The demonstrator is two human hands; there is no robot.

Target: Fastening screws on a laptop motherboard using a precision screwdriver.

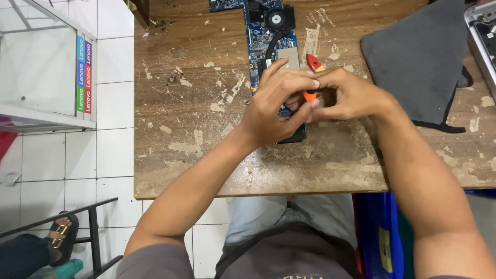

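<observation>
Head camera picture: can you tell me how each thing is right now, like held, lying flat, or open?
Left hand: closed around the orange tool, over the board.
Right hand: pinching the same tool from the other side.
Orange tool: gripped between both hands, mostly hidden.
Blue circuit board: lying flat, bare, fan showing.
Red pick: lying loose beside the board.
Grey cloth: spread flat.
Wooden table: worn, paint flaking.
Laptop shell: at the frame edge, state unclear.

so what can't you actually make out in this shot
Head view only:
- orange tool: just a bit shows between left hand and right hand.
- blue circuit board: lower part under both hands, top cut off.
- laptop shell: cut off at the right edge.
</observation>
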